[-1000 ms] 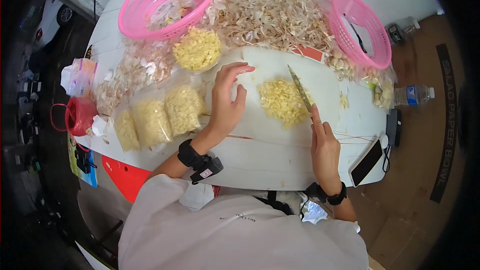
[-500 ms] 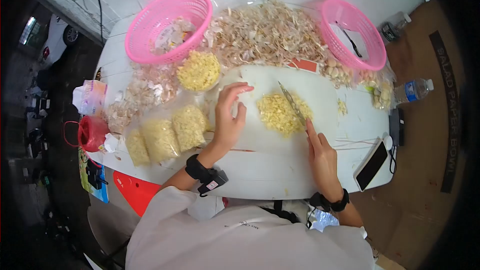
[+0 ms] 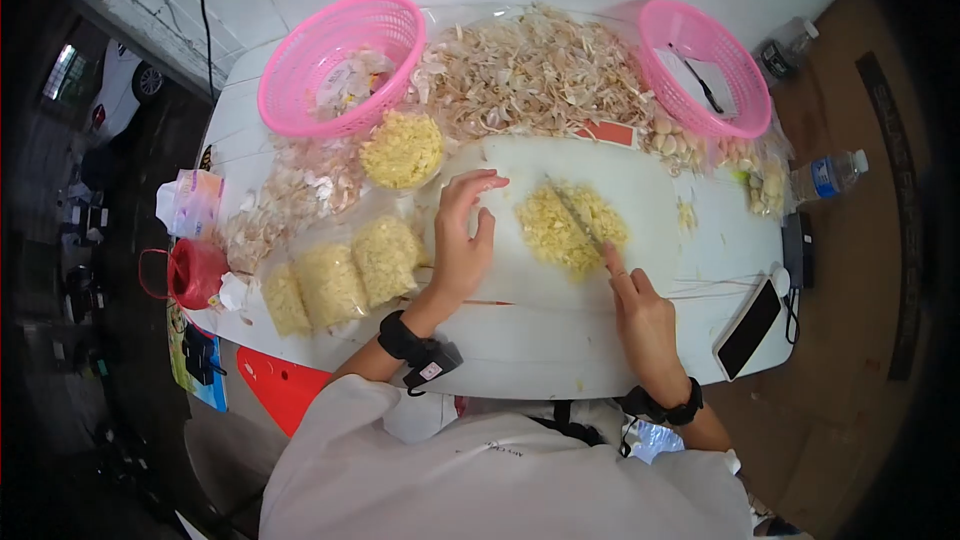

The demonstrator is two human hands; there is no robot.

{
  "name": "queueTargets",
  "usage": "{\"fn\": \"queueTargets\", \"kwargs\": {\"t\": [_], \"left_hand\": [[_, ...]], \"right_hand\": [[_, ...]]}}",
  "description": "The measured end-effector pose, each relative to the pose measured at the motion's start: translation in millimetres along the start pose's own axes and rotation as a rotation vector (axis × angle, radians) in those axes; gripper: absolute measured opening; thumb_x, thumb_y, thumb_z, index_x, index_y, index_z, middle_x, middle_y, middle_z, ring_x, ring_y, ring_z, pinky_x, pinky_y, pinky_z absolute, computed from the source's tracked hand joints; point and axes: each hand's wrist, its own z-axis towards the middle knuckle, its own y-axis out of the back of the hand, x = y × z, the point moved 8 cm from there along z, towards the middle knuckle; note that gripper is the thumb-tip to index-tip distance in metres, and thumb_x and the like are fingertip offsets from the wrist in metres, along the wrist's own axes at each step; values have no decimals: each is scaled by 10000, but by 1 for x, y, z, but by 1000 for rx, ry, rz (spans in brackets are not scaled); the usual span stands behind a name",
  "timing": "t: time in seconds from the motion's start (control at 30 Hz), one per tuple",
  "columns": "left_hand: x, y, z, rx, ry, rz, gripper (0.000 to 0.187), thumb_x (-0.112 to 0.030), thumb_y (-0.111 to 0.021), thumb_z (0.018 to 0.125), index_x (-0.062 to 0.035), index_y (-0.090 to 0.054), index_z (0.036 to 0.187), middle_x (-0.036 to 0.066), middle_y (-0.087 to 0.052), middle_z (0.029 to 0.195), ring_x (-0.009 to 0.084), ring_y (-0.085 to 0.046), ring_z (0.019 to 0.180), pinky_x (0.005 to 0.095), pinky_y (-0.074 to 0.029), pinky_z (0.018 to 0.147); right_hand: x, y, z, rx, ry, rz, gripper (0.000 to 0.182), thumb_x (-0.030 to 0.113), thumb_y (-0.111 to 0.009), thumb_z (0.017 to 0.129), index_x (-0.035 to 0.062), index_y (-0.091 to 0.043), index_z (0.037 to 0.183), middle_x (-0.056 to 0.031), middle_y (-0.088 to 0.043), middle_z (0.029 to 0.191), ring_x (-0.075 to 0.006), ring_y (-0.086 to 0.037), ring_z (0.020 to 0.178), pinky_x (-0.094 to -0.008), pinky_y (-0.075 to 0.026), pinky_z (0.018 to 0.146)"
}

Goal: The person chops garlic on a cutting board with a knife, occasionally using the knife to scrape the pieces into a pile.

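My right hand (image 3: 645,325) is wrapped round the handle of a knife (image 3: 574,211), whose narrow blade lies across a heap of chopped garlic (image 3: 545,228). The heap sits on a white cutting board (image 3: 645,185). Over the board's left part, my left hand (image 3: 462,245) hovers beside the heap, thumb and fingers apart and nothing in them. Close to its left are clear bags of chopped garlic (image 3: 330,282). A rounded container of chopped garlic (image 3: 402,152) stands behind them.
Garlic skins (image 3: 535,70) pile up along the back, between a pink basket (image 3: 285,80) and a second pink basket (image 3: 755,105). Whole cloves (image 3: 685,145) lie at the right, near a water bottle (image 3: 828,177). A phone (image 3: 748,330) rests by the right edge; red twine (image 3: 195,273) is at the left.
The knife blade has come down onto the garlic, its tip shifting left and toward me. My left hand stays open in about the same spot; the whole view has tilted slightly.
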Motion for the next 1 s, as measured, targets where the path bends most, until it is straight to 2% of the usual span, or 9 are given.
{"fn": "queueTargets", "kwargs": {"t": [0.27,0.5,0.67,0.77,1.0], "left_hand": [[-1,-2,1,14,-3,9,425,95,-448,774,-65,-631,1122,116,-592,1200,253,-546,1131,360,-441,903],[-2,-1,0,5,-36,2,410,91,-449,781,-55,-635,1116,112,-591,1208,248,-541,1137,351,-440,903],[-5,-3,1,32,-32,15,403,92,-454,785,-52,-632,1116,107,-593,1219,246,-539,1138,354,-437,902],[-6,-3,0,37,-35,25,401,95,-454,786,-52,-632,1114,103,-595,1223,248,-538,1139,355,-436,902],[-4,-3,1,28,-32,2,403,104,-453,785,-47,-627,1116,100,-601,1221,247,-539,1147,354,-437,909]], "right_hand": [[-4,-18,-2,114,34,-52,651,-7,-553,853,140,-411,1470,-119,-537,780,-290,-585,546,-400,-507,494],[-10,7,4,57,-5,93,583,29,-540,897,152,-429,1456,-135,-540,778,-320,-590,575,-413,-516,529],[-21,-16,-3,138,-54,-5,705,-17,-543,822,162,-381,1484,-137,-553,800,-322,-606,595,-416,-518,530],[-19,-10,-2,98,-23,11,760,-33,-538,790,169,-353,1499,-135,-553,813,-321,-604,588,-412,-522,531],[-10,5,-15,123,-44,45,757,-29,-538,797,171,-352,1503,-128,-535,811,-300,-583,561,-385,-517,518]]}}
